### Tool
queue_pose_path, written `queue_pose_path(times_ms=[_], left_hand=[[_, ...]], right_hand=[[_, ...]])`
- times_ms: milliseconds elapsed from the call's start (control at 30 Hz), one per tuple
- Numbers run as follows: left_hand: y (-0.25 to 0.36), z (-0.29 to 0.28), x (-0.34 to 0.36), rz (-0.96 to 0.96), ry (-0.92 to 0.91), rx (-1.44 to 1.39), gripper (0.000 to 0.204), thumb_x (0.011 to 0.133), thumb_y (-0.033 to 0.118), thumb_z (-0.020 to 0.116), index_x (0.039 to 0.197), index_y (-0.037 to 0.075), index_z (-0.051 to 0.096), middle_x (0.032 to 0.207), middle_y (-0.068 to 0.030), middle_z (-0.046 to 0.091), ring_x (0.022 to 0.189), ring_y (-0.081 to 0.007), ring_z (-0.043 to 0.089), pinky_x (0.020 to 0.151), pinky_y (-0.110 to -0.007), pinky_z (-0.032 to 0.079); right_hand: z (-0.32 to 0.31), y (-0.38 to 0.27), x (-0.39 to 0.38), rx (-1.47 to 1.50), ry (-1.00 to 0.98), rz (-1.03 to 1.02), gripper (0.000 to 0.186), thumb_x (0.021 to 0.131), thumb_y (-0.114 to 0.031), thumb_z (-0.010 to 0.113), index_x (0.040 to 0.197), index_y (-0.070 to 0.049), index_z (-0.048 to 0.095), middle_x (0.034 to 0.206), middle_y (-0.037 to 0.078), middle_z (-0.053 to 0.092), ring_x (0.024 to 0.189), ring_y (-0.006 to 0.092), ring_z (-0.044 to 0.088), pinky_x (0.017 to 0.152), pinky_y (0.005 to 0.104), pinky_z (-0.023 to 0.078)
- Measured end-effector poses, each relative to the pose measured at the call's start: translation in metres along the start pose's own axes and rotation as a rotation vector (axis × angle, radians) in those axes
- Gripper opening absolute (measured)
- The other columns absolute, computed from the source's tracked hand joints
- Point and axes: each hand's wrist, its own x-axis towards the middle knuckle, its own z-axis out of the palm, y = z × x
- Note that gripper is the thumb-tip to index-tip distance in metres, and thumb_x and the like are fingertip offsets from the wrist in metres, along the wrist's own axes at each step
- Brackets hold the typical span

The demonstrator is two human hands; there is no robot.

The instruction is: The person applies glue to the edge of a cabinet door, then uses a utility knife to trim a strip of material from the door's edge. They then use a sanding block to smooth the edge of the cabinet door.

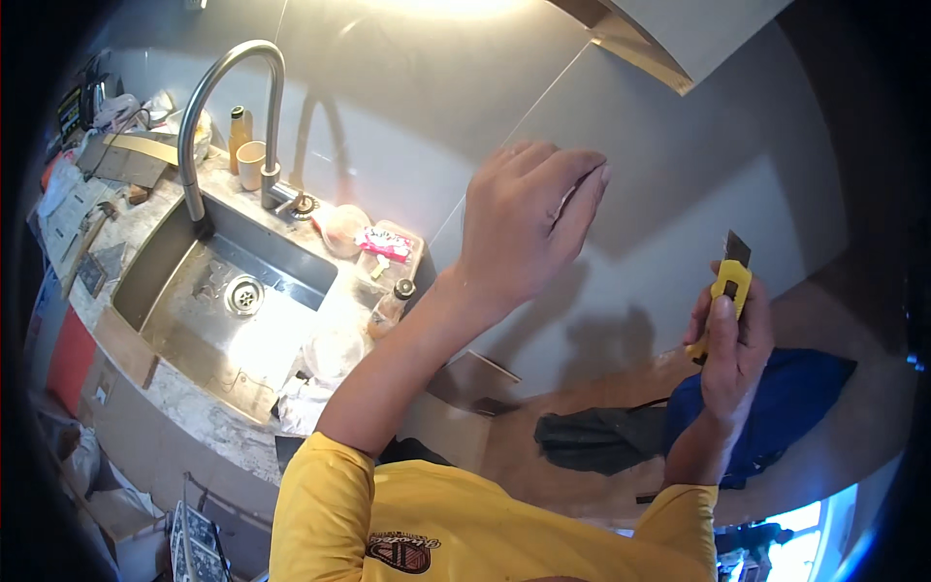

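Observation:
My left hand (519,213) is raised in front of the pale tiled wall (795,204), back toward the camera, its fingers closed together; whatever they may hold is hidden. Lower and to the right, my right hand (735,344) grips a yellow utility knife (729,281), its metal blade sticking upward. Both forearms come up from yellow sleeves. The knife is apart from my left hand and stands over the blue fabric item (795,407) behind it.
At left are a steel sink (179,320), tall faucet (191,165), cluttered counter (223,441), amber bottle (236,138) and cup (250,167). A wooden cabinet edge (640,53) overhangs at top right. Dark fabric (592,441) lies on the brown surface below my hands.

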Motion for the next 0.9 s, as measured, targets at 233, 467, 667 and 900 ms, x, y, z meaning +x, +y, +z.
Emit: queue_pose_path(times_ms=[233,467,667,900], left_hand=[[0.003,0.001,-0.039,-0.100,0.058,-0.088,0.007,0.082,0.004,0.070,0.088,0.002,0.069,0.076,-0.0102,0.066,0.067,-0.0225,0.062,0.063,-0.031,0.048],[0.011,0.004,-0.057,-0.164,-0.032,-0.240,0.006,0.081,0.001,0.069,0.087,0.003,0.067,0.075,-0.0096,0.065,0.068,-0.0230,0.061,0.063,-0.031,0.047],[0.015,-0.003,-0.057,-0.168,-0.020,-0.279,0.009,0.081,0.001,0.069,0.089,0.003,0.067,0.076,-0.0088,0.065,0.068,-0.0223,0.062,0.063,-0.032,0.048],[0.016,-0.005,-0.063,-0.171,-0.044,-0.313,0.011,0.080,-0.001,0.069,0.090,0.003,0.067,0.076,-0.0091,0.065,0.067,-0.0225,0.062,0.062,-0.031,0.048]], right_hand=[[-0.003,-0.058,0.025,-0.549,0.084,-0.313,0.027,0.097,-0.020,0.056,0.116,-0.001,0.059,0.081,0.008,0.062,0.064,0.0112,0.057,0.059,0.0242,0.046],[0.009,-0.100,0.042,-1.147,0.086,-0.561,0.023,0.096,-0.014,0.057,0.116,-0.002,0.062,0.101,0.016,0.069,0.085,0.0243,0.070,0.074,0.0305,0.055],[0.011,-0.110,0.057,-1.153,0.059,-0.739,0.022,0.089,-0.004,0.064,0.110,-0.004,0.061,0.093,0.016,0.066,0.076,0.0270,0.067,0.063,0.0333,0.053],[0.016,-0.110,0.065,-1.189,0.043,-0.716,0.021,0.088,-0.005,0.064,0.109,-0.004,0.062,0.092,0.015,0.066,0.075,0.0278,0.067,0.063,0.0343,0.053]])
